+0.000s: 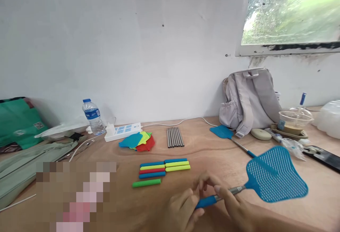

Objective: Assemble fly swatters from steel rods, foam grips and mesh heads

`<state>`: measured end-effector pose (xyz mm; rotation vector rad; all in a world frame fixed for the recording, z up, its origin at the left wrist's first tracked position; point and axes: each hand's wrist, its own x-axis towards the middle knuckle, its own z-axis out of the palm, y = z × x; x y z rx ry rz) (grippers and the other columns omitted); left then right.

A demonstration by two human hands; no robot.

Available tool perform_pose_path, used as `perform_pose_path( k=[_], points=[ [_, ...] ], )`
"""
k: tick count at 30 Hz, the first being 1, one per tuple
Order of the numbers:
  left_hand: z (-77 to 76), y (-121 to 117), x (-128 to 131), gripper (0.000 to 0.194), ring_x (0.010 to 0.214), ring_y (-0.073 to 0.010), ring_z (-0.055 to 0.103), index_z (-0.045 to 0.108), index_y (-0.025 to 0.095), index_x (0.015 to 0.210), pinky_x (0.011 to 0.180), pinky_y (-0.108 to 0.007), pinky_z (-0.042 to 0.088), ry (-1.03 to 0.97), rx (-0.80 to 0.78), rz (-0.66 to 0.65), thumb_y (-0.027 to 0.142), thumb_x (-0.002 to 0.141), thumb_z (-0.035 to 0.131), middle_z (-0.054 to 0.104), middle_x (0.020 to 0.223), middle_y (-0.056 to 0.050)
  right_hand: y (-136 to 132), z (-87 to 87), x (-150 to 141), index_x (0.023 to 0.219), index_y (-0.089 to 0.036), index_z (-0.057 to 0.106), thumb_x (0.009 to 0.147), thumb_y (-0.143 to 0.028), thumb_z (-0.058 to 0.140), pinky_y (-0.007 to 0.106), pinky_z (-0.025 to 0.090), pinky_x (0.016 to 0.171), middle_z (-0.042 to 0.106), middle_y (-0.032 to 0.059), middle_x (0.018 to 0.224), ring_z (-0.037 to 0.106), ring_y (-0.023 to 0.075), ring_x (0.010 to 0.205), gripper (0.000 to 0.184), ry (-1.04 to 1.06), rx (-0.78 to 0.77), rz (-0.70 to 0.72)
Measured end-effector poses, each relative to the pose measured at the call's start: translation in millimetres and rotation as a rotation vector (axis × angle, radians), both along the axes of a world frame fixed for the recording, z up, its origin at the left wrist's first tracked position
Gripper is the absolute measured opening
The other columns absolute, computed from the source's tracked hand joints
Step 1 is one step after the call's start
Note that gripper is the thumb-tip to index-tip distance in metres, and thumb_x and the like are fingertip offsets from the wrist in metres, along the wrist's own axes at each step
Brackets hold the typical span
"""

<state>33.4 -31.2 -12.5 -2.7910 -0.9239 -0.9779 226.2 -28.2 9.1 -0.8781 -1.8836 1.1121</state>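
A blue fly swatter (285, 180) is held low in front of me, its mesh head out to the right. My left hand (183, 209) is closed round the blue handle end. Further up, my right hand (225, 198) grips the metal rod, thumb along it and some fingers curled near the left hand. Beyond my hands lie several coloured handles (164, 166) in two columns, with a green handle (147, 183) apart in front. Behind them are a row of metal tubes (175, 137) and a pile of blue, yellow, red and green swatter heads (136, 141).
Another blue swatter (221, 131) lies behind the held one. A power strip (123, 131) and a water bottle (93, 117) stand by the wall. To the right are a grey backpack (251, 99), a drink cup (294, 120) and a phone (325, 157). Fabric (23, 172) lies left; one patch is pixelated.
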Motion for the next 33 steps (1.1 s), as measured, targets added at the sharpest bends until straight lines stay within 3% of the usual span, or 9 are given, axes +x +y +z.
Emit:
perform_pose_path(
  k=[3, 5, 11, 14, 18, 21, 26, 33],
  points=[
    [12.1, 6, -5, 0.026, 0.089, -0.0181, 0.06, 0.045, 0.022, 0.112, 0.075, -0.026, 0.05, -0.041, -0.087, -0.048, 0.028, 0.088, 0.04, 0.06, 0.097, -0.007, 20, 0.6, 9, 0.083, -0.022, 0.045, 0.086, -0.048, 0.028, 0.032, 0.044, 0.062, 0.051, 0.0012, 0.072, 0.051, 0.017, 0.066, 0.031, 0.269, -0.098, -0.062],
    [15.3, 12, -13, 0.033, 0.099, -0.0211, 0.056, 0.044, 0.021, 0.115, 0.082, -0.031, 0.048, -0.064, -0.043, 0.0, 0.024, 0.082, 0.047, 0.055, 0.107, -0.009, 36, 5.0, 28, 0.079, -0.022, 0.041, 0.086, -0.05, 0.027, 0.028, 0.041, 0.051, 0.048, -0.002, 0.059, 0.047, 0.0142, 0.051, 0.033, 0.274, -0.128, -0.133],
    [9.8, 36, -34, 0.009, 0.075, -0.0167, 0.056, 0.051, 0.021, 0.083, 0.065, -0.03, 0.049, -0.344, 0.013, 0.41, 0.018, 0.082, 0.042, 0.046, 0.095, -0.007, 71, 17.7, 108, 0.078, -0.023, 0.038, 0.077, -0.049, 0.05, 0.022, 0.028, 0.038, 0.038, -0.0104, 0.043, 0.035, 0.0097, 0.033, 0.028, -0.427, -0.019, -0.555],
    [10.3, 41, -37, 0.009, 0.066, -0.0149, 0.054, 0.05, 0.021, 0.079, 0.06, -0.029, 0.048, -0.402, 0.003, 0.463, 0.02, 0.082, 0.042, 0.045, 0.091, -0.006, 84, 13.5, 140, 0.082, -0.024, 0.041, 0.075, -0.048, 0.049, 0.024, 0.028, 0.038, 0.042, -0.008, 0.046, 0.041, 0.0125, 0.037, 0.027, -0.647, 0.031, -0.669],
    [11.4, 40, -34, 0.011, 0.062, -0.0137, 0.051, 0.05, 0.021, 0.077, 0.057, -0.028, 0.046, -0.407, -0.039, 0.475, 0.021, 0.082, 0.041, 0.045, 0.09, -0.005, 99, 1.4, 167, 0.086, -0.023, 0.044, 0.074, -0.044, 0.049, 0.026, 0.038, 0.052, 0.057, 0.0004, 0.063, 0.055, 0.0175, 0.058, 0.025, -0.741, 0.21, -0.822],
    [10.3, 40, -32, 0.011, 0.061, -0.0132, 0.05, 0.05, 0.021, 0.076, 0.057, -0.028, 0.045, -0.372, -0.061, 0.47, 0.021, 0.082, 0.04, 0.045, 0.089, -0.004, 108, -7.9, 178, 0.082, -0.022, 0.043, 0.074, -0.041, 0.047, 0.027, 0.04, 0.056, 0.06, 0.0037, 0.07, 0.057, 0.0184, 0.062, 0.021, -0.748, 0.206, -0.862],
    [9.4, 42, -33, 0.012, 0.053, -0.0104, 0.045, 0.048, 0.021, 0.074, 0.053, -0.027, 0.044, -0.366, -0.087, 0.46, 0.021, 0.082, 0.04, 0.044, 0.087, -0.003, 117, -21.1, 188, 0.07, -0.023, 0.045, 0.069, -0.035, 0.052, 0.027, 0.041, 0.057, 0.062, 0.0023, 0.065, 0.059, 0.0192, 0.062, 0.013, -0.764, 0.166, -0.864],
    [11.2, 43, -34, 0.014, 0.051, -0.0098, 0.045, 0.049, 0.021, 0.071, 0.052, -0.026, 0.044, -0.386, -0.112, 0.473, 0.023, 0.082, 0.04, 0.045, 0.085, -0.002, 120, -31.6, 208, 0.071, -0.021, 0.055, 0.069, -0.035, 0.05, 0.028, 0.043, 0.06, 0.064, 0.0038, 0.071, 0.06, 0.0191, 0.068, 0.015, -0.744, 0.075, -0.798]
  ],
)
